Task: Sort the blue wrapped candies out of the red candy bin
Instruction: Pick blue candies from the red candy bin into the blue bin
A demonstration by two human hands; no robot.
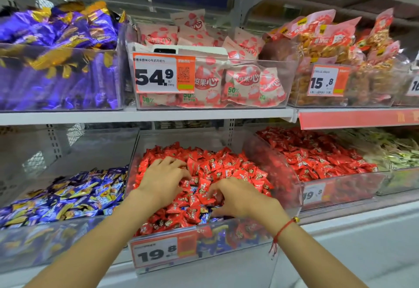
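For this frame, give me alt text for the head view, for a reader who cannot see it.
Both hands, left hand and right hand, dig into a clear red candy bin where blue wrapped candies show near the front; a bin of blue candies sits to its left.

Two hands are seen, the left hand (163, 175) and the right hand (235, 194), both in one red candy bin (292, 188). Seven clear bins are counted in all, three above the hands and four level with them. Five price tags are visible.
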